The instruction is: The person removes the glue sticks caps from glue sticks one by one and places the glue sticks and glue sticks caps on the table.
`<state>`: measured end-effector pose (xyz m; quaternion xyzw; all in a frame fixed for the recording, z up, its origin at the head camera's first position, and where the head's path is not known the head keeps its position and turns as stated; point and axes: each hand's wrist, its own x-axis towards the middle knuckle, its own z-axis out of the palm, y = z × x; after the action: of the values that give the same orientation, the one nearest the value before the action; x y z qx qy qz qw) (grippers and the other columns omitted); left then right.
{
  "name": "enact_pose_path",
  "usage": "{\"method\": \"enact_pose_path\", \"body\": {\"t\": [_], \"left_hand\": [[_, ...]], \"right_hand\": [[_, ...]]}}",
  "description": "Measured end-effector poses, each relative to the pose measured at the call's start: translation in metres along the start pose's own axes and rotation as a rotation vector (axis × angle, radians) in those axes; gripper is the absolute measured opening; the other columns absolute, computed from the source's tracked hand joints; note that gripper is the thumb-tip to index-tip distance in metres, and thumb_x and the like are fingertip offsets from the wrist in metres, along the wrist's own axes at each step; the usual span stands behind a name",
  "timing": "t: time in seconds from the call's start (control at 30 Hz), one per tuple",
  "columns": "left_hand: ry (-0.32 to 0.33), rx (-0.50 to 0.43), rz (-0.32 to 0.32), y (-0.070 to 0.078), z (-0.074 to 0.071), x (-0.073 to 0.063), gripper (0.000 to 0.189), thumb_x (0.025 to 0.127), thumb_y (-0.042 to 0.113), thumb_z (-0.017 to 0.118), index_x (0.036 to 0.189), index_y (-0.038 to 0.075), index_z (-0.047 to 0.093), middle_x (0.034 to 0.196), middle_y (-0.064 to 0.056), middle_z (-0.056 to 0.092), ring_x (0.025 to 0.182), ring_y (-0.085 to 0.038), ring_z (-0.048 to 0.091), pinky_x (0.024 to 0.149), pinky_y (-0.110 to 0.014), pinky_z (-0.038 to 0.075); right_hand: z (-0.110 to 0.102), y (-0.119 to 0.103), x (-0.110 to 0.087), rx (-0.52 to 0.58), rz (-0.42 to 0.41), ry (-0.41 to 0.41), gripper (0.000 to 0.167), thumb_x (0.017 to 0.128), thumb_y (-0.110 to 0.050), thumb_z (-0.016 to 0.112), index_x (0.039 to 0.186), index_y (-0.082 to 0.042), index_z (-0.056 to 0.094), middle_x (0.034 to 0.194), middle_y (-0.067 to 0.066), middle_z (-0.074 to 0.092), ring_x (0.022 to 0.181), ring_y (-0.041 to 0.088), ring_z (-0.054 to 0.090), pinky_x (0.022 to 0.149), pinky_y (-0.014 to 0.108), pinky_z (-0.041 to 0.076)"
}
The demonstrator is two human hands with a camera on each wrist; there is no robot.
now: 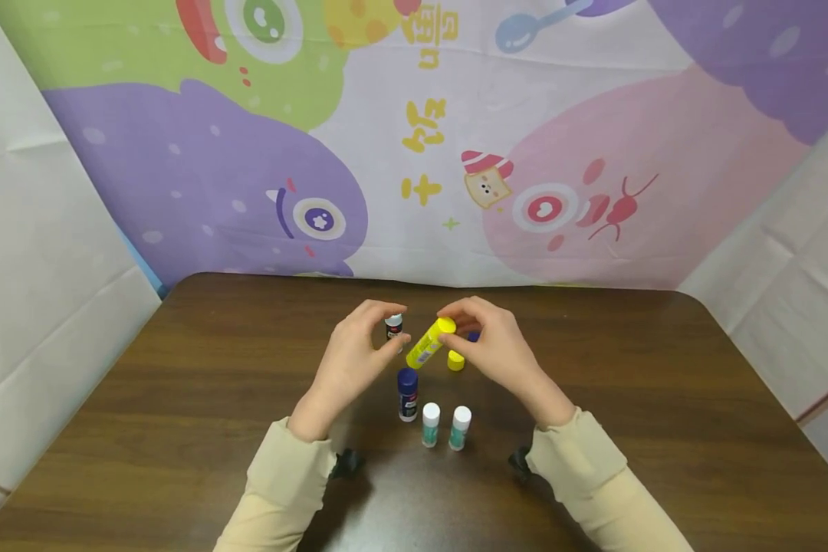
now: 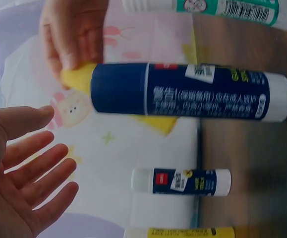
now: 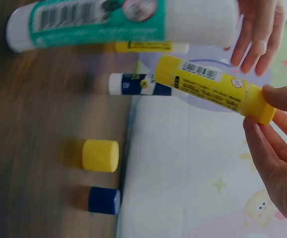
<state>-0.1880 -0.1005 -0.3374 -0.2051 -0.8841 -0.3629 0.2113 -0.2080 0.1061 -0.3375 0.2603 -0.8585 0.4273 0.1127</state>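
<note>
My right hand (image 1: 493,341) pinches a yellow glue stick (image 1: 426,345) by its upper end, between thumb and fingers. Tilted, the stick hangs above the table with its lower end toward my left hand (image 1: 352,349). That left hand holds nothing; in the left wrist view its fingers (image 2: 49,171) spread loosely, thumb apart. Close to it stands a navy glue stick with a white cap (image 1: 394,326), partly hidden. Another yellow glue stick (image 2: 193,232), white-capped, shows in the wrist views. A navy glue stick with a blue cap (image 1: 408,395) stands upright nearer me.
Two green-and-white glue sticks, a left one (image 1: 431,425) and a right one (image 1: 460,428), stand at the front. A loose yellow cap (image 3: 100,155) and a blue cap (image 3: 104,200) sit on the brown table (image 1: 193,399). A printed cloth (image 1: 414,253) hangs behind the table.
</note>
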Motion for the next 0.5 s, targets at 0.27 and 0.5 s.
{"method": "enact_pose_path", "body": {"t": [0.27, 0.5], "left_hand": [[-0.003, 0.030, 0.075, 0.011, 0.011, 0.000, 0.033, 0.077, 0.017, 0.073, 0.108, 0.011, 0.063, 0.105, -0.001, 0.062, 0.096, -0.017, 0.059, 0.081, -0.032, 0.049], [0.107, 0.088, 0.230, 0.019, 0.010, -0.002, 0.034, 0.074, 0.018, 0.075, 0.106, 0.011, 0.064, 0.099, 0.000, 0.063, 0.089, -0.016, 0.058, 0.079, -0.030, 0.045]], "right_hand": [[-0.004, -0.012, -0.005, 0.200, 0.001, 0.134, 0.027, 0.076, -0.009, 0.072, 0.101, -0.006, 0.062, 0.098, 0.006, 0.064, 0.084, 0.013, 0.064, 0.076, 0.031, 0.053], [-0.006, -0.021, -0.011, 0.482, 0.027, 0.152, 0.029, 0.077, 0.003, 0.068, 0.103, 0.004, 0.058, 0.101, 0.015, 0.061, 0.089, 0.013, 0.061, 0.079, 0.025, 0.051]]}}
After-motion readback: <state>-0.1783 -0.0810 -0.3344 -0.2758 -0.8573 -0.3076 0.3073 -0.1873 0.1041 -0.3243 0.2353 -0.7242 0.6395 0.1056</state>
